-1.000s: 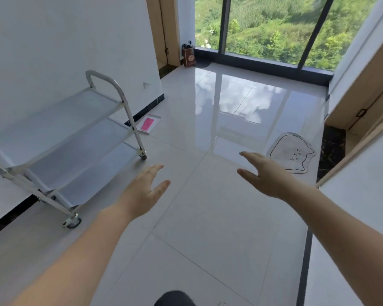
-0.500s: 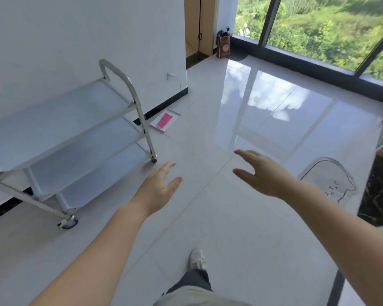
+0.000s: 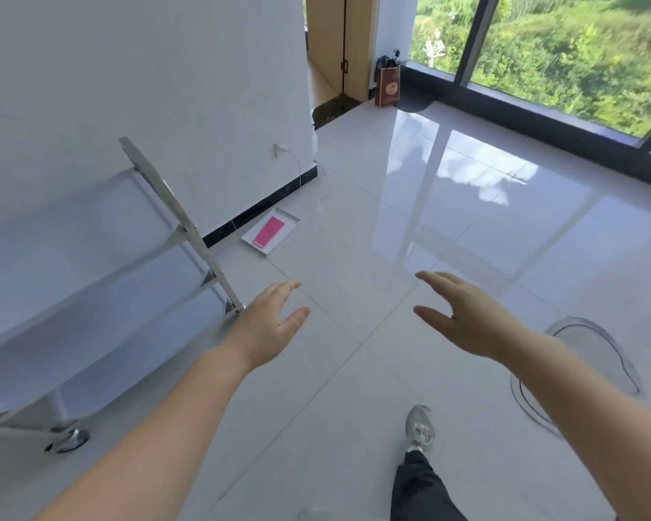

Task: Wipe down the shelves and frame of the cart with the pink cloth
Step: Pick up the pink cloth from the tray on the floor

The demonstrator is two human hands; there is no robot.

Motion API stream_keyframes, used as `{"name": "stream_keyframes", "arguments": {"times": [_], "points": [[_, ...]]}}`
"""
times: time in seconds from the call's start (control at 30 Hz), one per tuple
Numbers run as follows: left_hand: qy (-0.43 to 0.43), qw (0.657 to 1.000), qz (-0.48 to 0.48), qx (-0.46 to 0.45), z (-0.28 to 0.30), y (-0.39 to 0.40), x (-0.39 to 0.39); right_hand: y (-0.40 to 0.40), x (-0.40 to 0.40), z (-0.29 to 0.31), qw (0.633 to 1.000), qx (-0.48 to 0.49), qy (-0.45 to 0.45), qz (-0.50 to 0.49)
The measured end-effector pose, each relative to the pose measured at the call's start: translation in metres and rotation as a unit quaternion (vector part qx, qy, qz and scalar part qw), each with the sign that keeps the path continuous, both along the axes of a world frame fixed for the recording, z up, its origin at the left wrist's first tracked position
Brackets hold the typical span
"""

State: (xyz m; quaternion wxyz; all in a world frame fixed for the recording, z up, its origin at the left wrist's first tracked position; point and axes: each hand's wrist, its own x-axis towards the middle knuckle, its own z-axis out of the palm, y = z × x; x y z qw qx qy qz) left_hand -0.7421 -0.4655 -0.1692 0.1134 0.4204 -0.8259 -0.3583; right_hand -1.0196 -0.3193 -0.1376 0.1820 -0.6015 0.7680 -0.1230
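- Over the last second the view has swung left and closed in: the pink cloth point(image 3: 268, 231) and its white tray point(image 3: 288, 224) sat small and far past the cart point(image 3: 102, 280) before, and now lie nearer the middle of the picture. A gray sneaker point(image 3: 420, 428) has stepped forward into view. The person appears to be walking toward the cloth.
- Judged from this, the task is at its opening step: the cloth is not yet picked up, and no shelf or frame has been wiped.
- The left hand point(image 3: 267, 325) is released, fingers spread, holding nothing, raised in front of the cart's near corner post point(image 3: 188, 227). The right hand point(image 3: 463, 317) is likewise slack and empty, out over bare floor tiles point(image 3: 391, 227).
- The pink cloth lies flat inside the tray, on the floor against the dark baseboard point(image 3: 256, 210), just beyond the cart's end.
- The cart stands along the white wall point(image 3: 147, 69), its three shelves bare; its slanted post and caster point(image 3: 68, 439) jut toward the walking line on the left.
- To the right the floor is open, save for a white mat point(image 3: 587, 366) with a dark outline, well apart from the cloth.
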Motion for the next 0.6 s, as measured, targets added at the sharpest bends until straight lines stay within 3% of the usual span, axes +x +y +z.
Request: {"name": "stream_keyframes", "arguments": {"times": [0.3,0.6], "points": [[-0.005,0.995,0.096,0.008,-0.007,-0.059,-0.134,-0.124,-0.158,0.002,0.995,0.017,-0.01,0.1],[-0.015,0.976,0.214,0.039,-0.022,-0.123,-0.171,-0.271,-0.216,-0.002,0.976,0.024,0.005,0.216]]}}
